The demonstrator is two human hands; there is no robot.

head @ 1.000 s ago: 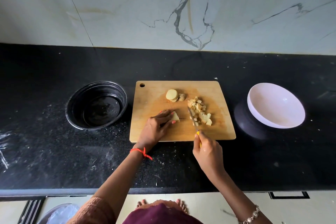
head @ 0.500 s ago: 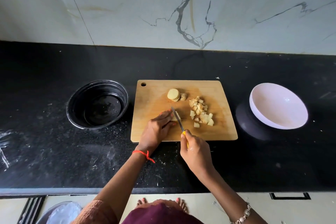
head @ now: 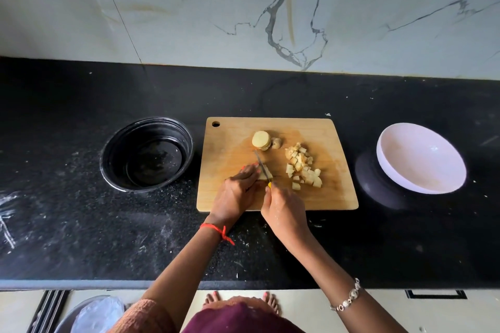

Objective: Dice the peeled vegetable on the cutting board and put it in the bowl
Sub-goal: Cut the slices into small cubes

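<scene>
While the left hand (head: 238, 192) is pinning the one uncut chunk of peeled vegetable (head: 266, 173) at the centre of the frame under its curled fingertips, the right hand (head: 284, 208) is gripping the yellow handle of a single small knife (head: 260, 163) with its fingers wrapped closed around it. The blade is lying across the chunk just beside the left fingertips, with its tip pointing toward the top of the frame. Everything cut is sitting on one wooden cutting board (head: 230, 143): one short stack of round slices (head: 260, 140) is resting above the knife tip, its slice count unclear, with one small knobbly piece (head: 276, 142) touching its right side, and one loose heap of pale cubes (head: 303, 169) is lying right of the blade, too many and too small to count surely. Two bowls are flanking the board on the black countertop (head: 81, 224), one black bowl (head: 119, 143) at the left and one white bowl (head: 420, 158) at the right. One red thread (head: 216, 230) is circling the left wrist and one beaded bracelet (head: 349, 296) the right.
</scene>
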